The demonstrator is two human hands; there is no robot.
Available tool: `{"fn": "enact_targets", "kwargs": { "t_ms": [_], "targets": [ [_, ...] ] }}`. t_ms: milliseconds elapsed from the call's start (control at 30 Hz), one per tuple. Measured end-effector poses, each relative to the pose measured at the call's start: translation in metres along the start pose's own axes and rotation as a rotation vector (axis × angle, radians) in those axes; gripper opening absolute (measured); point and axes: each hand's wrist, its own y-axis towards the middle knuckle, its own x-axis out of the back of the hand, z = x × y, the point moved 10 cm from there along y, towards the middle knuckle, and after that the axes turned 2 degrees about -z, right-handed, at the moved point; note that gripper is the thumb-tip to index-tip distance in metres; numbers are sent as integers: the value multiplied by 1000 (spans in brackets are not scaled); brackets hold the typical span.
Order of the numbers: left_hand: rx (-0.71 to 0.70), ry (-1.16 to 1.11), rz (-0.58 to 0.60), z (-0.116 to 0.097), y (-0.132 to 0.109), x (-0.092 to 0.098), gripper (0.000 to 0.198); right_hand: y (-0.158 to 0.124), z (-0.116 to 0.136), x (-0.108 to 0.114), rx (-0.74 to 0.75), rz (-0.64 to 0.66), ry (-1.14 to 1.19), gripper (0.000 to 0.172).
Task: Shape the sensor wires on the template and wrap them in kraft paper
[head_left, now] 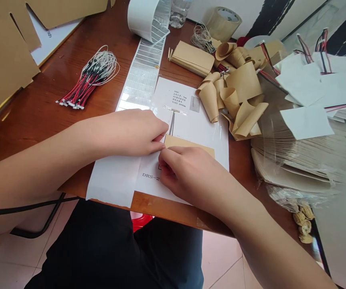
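A printed white sheet (pixel 211 132) lies on the table, with a piece of tan kraft paper (pixel 187 141) on top of it. My left hand (pixel 139 132) is closed in a pinch at the kraft paper's left edge. Partly covering that paper, my right hand (pixel 187 172) has its fingers curled and pressed together, its tips next to my left thumb. What the fingertips hold is hidden. Just beyond the hands, a thin dark strip (pixel 172 122) stands out on the sheet below a clear piece of tape. A strip of labels (pixel 139 76) runs under my left hand.
Bundled red, black and white wires (pixel 88 78) lie at left, near cardboard (pixel 4 52). Stacked kraft pieces (pixel 192 58), curled kraft papers (pixel 235 92) and a tape roll (pixel 224 23) sit at the back. Bagged white cards (pixel 296 156) stand at right.
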Motion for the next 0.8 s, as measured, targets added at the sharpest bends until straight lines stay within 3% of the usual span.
{"fn": "enact_targets", "kwargs": {
  "t_ms": [333, 800],
  "targets": [
    [-4, -1, -6, 1, 0, -1, 26, -3, -2, 4, -8, -17, 11, 19],
    [6, 0, 4, 2, 1, -1, 25, -1, -1, -6, -27, 77, -28, 14]
  ]
}}
